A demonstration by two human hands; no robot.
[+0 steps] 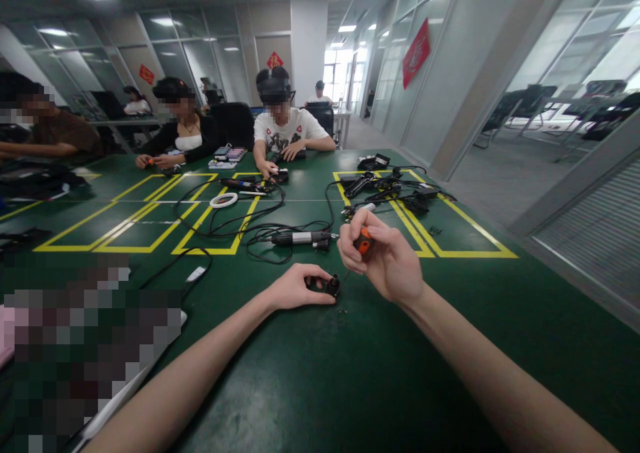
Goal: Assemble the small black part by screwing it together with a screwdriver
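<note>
On the green table, my left hand (297, 286) is closed around a small black part (334, 283) with a short round stub on top. Its exact kind is not clear. To the right, my right hand (385, 256) grips a screwdriver (365, 243) by its orange and black handle. The thin shaft slants down and left towards the black part; whether the tip touches it, I cannot tell. Some tiny bits (343, 311), perhaps screws, lie just in front of the part. Beyond my hands lies a silver and black cylindrical tool (300, 238) with a cable.
Black cables and black parts (400, 189) lie in the yellow-taped area at the back right. A white ring (223, 201) lies at centre left. A blurred-out object (95, 353) is at my left. Across the table, a person (287, 129) handles black parts; other people sit further left.
</note>
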